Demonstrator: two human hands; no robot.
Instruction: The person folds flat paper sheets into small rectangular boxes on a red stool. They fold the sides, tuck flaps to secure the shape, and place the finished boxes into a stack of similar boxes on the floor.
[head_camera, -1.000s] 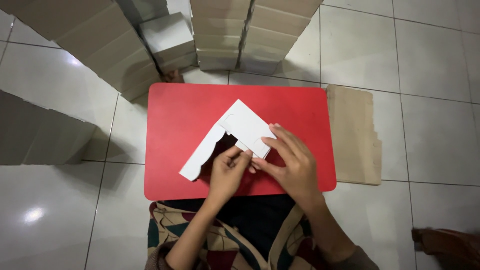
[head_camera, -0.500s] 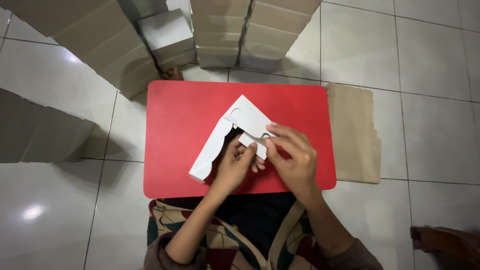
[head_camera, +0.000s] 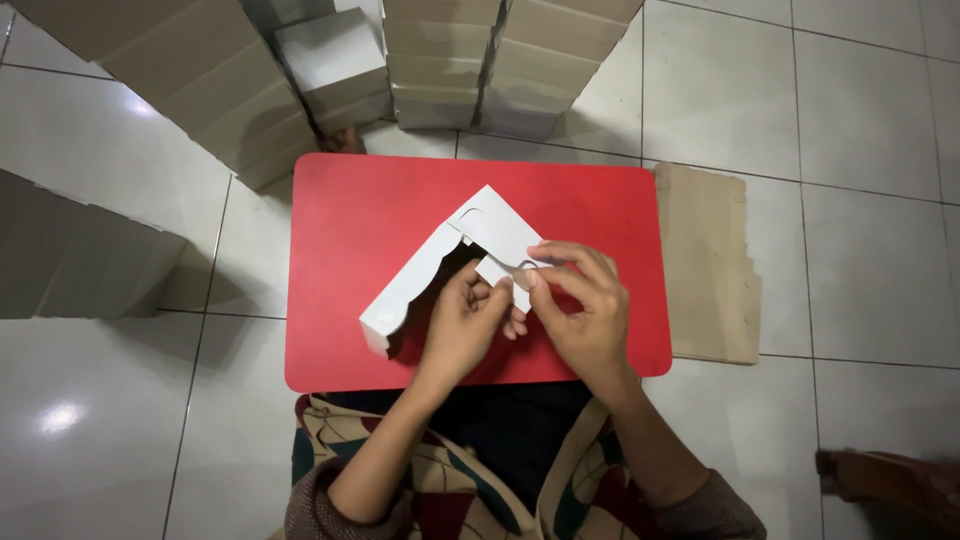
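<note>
Folding this white cardboard box blank (head_camera: 440, 265) cleanly seems to call for pressing along the scored crease while the free panels are kept from springing back, so the small flap under the fingertips should be bent slowly and squarely rather than twisted. The left hand (head_camera: 462, 325) is curled narrowly, thumb and forefinger pinched on the lower edge of the small flap, just below the blank's bent corner. The right hand (head_camera: 583, 310) sits beside it, almost touching, its fingers closed on the same flap from the right side and top. The blank rises away from both grips up and to the left, one long scalloped panel half upright, resting over the red table (head_camera: 340, 230). Beyond the hands stand stacks of folded boxes (head_camera: 470, 60); to the right of the right hand lies a flat brown cardboard sheet (head_camera: 710, 265) on the tiled floor (head_camera: 860, 180).
</note>
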